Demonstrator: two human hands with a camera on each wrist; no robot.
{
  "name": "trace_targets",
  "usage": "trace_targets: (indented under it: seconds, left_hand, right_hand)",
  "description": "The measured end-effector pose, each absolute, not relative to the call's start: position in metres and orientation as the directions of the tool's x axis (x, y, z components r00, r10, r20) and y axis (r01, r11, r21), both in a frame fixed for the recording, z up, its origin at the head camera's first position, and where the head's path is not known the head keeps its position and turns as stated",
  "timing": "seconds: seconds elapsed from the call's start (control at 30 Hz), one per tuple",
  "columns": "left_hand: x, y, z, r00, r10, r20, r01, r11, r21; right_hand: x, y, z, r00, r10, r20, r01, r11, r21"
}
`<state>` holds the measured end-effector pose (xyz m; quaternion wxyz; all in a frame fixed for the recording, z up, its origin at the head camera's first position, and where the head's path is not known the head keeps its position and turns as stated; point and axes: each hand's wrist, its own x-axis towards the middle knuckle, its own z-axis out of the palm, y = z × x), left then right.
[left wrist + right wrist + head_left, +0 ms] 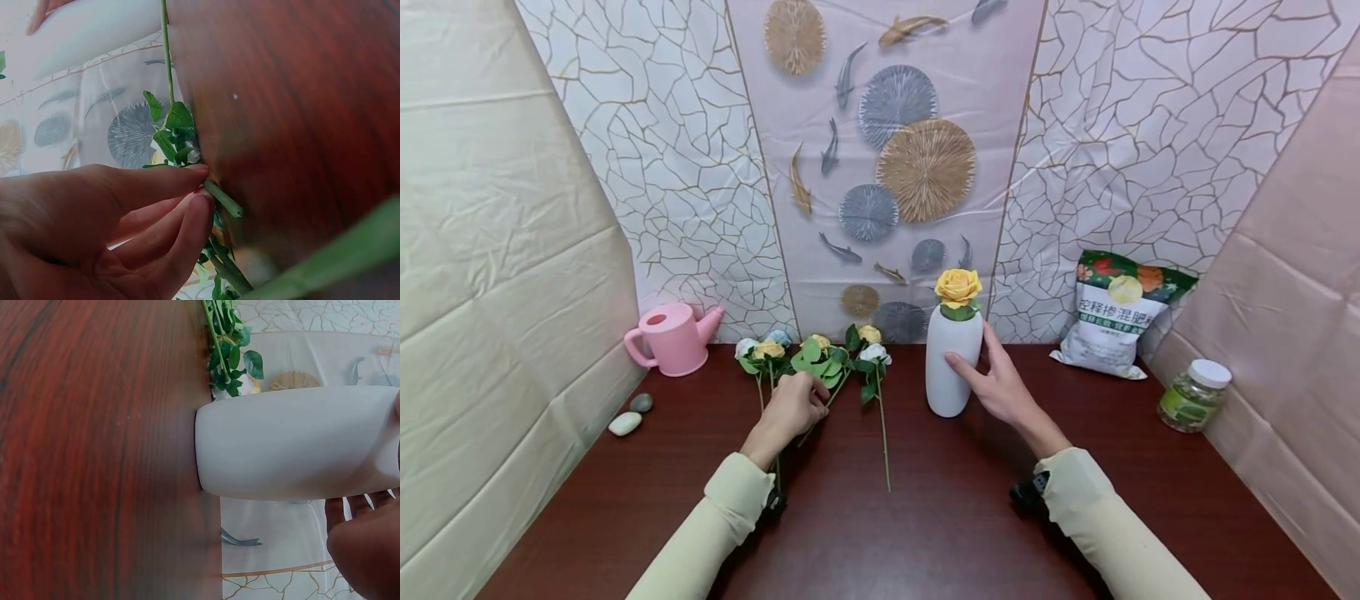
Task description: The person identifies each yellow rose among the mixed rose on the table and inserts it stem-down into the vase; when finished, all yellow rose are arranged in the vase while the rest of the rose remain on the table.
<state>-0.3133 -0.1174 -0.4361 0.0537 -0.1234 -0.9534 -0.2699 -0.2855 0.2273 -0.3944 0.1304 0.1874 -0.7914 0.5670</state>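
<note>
On the dark red-brown table (925,533), right of centre, grips a white vase (946,367) with the right hand (1002,385), thumb across the front, fingers round the far side; has that vase upright, base on the tabletop, with a single yellow rose (958,287) and green leaves at its mouth; left of centre, pinches a green stem (225,199) between thumb and fingers of the left hand (792,404), its end poking out past the fingertips; cannot tell which bloom belongs to it; just beyond the left hand, has a loose cluster of flowers lying heads toward the back: a pale rose (747,347), a second yellow rose (769,350), a light-blue rose (779,337), leaves (820,360) close by; between cluster and vase, has a white rose (875,353), long bare stem toward the near edge, with another yellow bloom (870,334) just behind; at far left, has a pink watering can (677,343), spout to the right, with a grey stone (642,402) and a white stone (625,423) side by side before it; at back right, has a fertilizer bag (1108,321) near the patterned backdrop (1120,125), with a white-lidded jar (1189,406) to its right; wears a cream sleeve (1097,508) on each arm.
</note>
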Motion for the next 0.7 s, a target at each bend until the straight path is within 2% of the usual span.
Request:
trace_targets:
  seconds: [0.43,0.7]
  left_hand:
    - [-0.315,-0.127,-0.427,-0.977,0.16,0.143,0.214,0.775,0.594]
    - [-0.316,-0.118,-0.42,-0.95,0.134,0.283,0.3,0.649,0.699]
  right_hand:
    - [-0.282,0.226,-0.39,-0.896,-0.143,0.421,-0.445,0.301,-0.844]
    - [-0.279,0.225,-0.388,-0.895,-0.144,0.422,-0.446,0.296,-0.845]
